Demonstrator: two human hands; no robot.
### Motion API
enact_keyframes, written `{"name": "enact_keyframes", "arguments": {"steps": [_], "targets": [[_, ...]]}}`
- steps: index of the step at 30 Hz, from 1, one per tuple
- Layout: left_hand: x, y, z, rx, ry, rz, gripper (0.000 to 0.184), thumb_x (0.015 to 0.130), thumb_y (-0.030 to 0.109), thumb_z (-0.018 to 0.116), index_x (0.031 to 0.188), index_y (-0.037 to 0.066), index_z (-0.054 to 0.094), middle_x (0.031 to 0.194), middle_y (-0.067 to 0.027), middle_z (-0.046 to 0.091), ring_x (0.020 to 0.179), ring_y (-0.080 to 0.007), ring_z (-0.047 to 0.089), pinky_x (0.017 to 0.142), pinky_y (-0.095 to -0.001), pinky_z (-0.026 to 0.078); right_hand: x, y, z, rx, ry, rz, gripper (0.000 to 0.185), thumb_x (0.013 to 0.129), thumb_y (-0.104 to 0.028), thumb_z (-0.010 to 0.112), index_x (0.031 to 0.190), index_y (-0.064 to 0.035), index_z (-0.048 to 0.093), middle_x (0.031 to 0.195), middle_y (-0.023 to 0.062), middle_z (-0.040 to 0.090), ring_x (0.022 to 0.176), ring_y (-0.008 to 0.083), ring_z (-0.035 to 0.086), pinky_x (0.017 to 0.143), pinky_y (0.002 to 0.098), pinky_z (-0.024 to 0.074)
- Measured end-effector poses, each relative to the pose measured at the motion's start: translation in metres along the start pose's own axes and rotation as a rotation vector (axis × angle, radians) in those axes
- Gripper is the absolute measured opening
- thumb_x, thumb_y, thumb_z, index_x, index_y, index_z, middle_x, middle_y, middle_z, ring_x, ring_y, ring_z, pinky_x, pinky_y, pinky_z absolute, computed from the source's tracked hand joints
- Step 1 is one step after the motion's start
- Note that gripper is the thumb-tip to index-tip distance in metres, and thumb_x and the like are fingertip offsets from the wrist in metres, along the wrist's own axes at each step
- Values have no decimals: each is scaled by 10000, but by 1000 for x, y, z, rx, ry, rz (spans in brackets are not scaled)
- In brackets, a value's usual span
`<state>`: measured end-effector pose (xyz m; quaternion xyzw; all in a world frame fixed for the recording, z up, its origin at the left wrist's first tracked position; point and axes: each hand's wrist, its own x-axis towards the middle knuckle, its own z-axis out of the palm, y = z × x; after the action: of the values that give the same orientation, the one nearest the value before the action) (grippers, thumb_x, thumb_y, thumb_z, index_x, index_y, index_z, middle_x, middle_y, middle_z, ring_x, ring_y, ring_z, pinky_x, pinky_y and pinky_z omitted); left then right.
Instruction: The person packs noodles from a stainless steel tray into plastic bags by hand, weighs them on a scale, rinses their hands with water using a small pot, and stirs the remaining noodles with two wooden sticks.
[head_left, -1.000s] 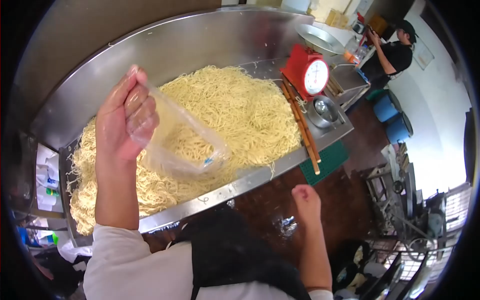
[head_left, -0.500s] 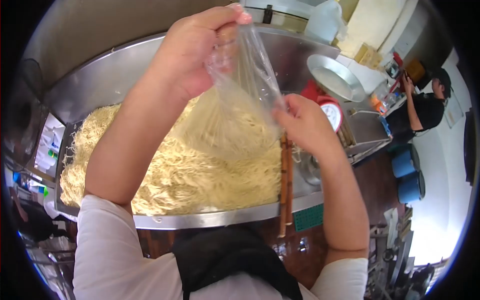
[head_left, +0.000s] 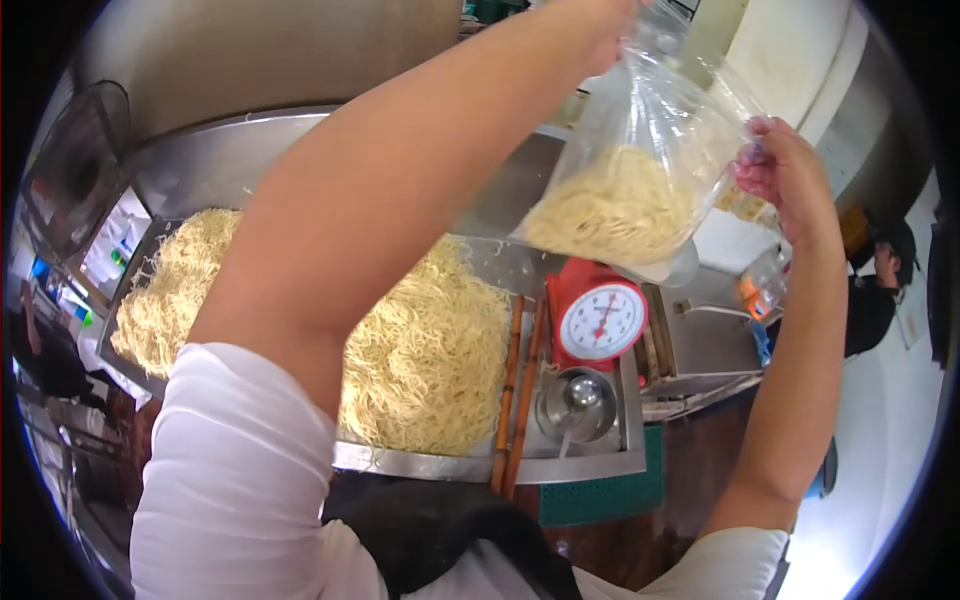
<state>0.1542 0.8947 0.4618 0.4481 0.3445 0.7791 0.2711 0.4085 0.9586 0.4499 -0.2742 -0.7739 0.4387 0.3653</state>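
A clear plastic bag [head_left: 630,110] with pale noodles [head_left: 615,210] in its bottom hangs between my hands. My left hand [head_left: 606,35], partly cut off by the top edge, is closed on the bag's upper part. On the bag's right edge, my right hand [head_left: 785,175] has its fingers closed. Directly below the bag is a red dial scale [head_left: 602,320]; I cannot tell whether the bag touches its pan. A large heap of noodles [head_left: 425,360] lies in the metal tray [head_left: 480,465] under my left arm, which hides part of it.
Two bamboo sticks [head_left: 515,400] lie across the tray, left of a metal bowl [head_left: 577,405] with a ladle-like handle. A green mat [head_left: 605,495] is beneath the tray's edge. Behind my right arm stands a person in black [head_left: 872,310]. An orange-labelled bottle [head_left: 757,290] is at the right.
Both hands have carried the bag up and to the right, from over the noodle heap to over the scale. The view has shifted, and the scale dial and metal bowl show fully.
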Motion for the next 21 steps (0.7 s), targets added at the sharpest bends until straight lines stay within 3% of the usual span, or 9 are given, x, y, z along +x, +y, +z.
{"name": "enact_keyframes", "arguments": {"steps": [1, 4, 6, 9, 12, 15, 17, 19, 21], "targets": [[8, -5, 10, 61, 6, 41, 129, 873, 170, 556, 757, 116, 540, 575, 1, 455, 476, -126, 440, 449, -270, 398, 9, 2, -6, -23, 53, 7, 283, 865, -122, 413, 1087, -33, 566, 733, 73, 634, 629, 143, 642, 558, 233, 505], [5, -22, 37, 198, 144, -105, 164, 911, 230, 568, 832, 89, 594, 537, 49, 391, 434, -100, 346, 419, -294, 275, 34, 23, -30, -127, 130, 17, 287, 876, -119, 394, 1088, -27, 564, 728, 75, 631, 622, 145, 638, 528, 237, 487], [21, -71, 20, 392, 26, 3, 166, 890, 247, 592, 825, 95, 601, 550, 29, 422, 452, -114, 366, 438, -317, 303, 46, 47, -36, -201, 157, 15, 284, 884, -119, 388, 1086, -22, 562, 723, 84, 627, 607, 146, 629, 501, 244, 471], [3, -102, 33, 278, 165, -98, 172, 873, 280, 619, 845, 111, 625, 564, 20, 450, 480, -107, 394, 457, -324, 335, 53, 95, -42, -218, 152, 97, 266, 902, -131, 394, 1070, -17, 566, 708, 99, 618, 577, 146, 612, 461, 252, 447], [-9, -135, 29, 605, 197, 9, 152, 870, 268, 620, 903, 121, 640, 572, 22, 446, 493, -98, 414, 447, -310, 339, 39, 122, -42, -236, 90, 217, 256, 909, -166, 419, 1058, -32, 579, 700, 86, 617, 573, 152, 613, 461, 258, 443], [-27, -122, 30, 607, 116, -114, 205, 865, 280, 624, 971, 104, 633, 588, 19, 456, 515, -94, 446, 438, -306, 353, 31, 132, -50, -244, 46, 213, 236, 893, -245, 481, 1022, -78, 587, 703, 50, 618, 595, 132, 629, 491, 227, 460], [-29, -123, 20, 457, 59, -171, 245, 869, 304, 615, 978, 85, 622, 585, 23, 450, 521, -92, 456, 444, -310, 383, 30, 128, -55, -351, 7, 221, 197, 886, -295, 554, 889, -99, 572, 657, 28, 599, 569, 120, 611, 487, 240, 455], [-29, -124, 7, 566, 1, -197, 367, 845, 397, 640, 1049, 92, 625, 666, -6, 525, 597, -92, 508, 493, -291, 426, 25, 121, -57, -381, -14, 193, 206, 884, -310, 571, 850, -107, 564, 650, 17, 596, 560, 111, 602, 482, 237, 445], [-40, -105, 6, 536, -73, -222, 158, 865, 260, 598, 860, 108, 554, 619, 0, 487, 522, -111, 478, 449, -274, 402, 25, 122, -60, -376, -37, 109, 175, 803, -264, 574, 796, -88, 573, 646, 14, 571, 560, 110, 578, 465, 238, 400]]}}
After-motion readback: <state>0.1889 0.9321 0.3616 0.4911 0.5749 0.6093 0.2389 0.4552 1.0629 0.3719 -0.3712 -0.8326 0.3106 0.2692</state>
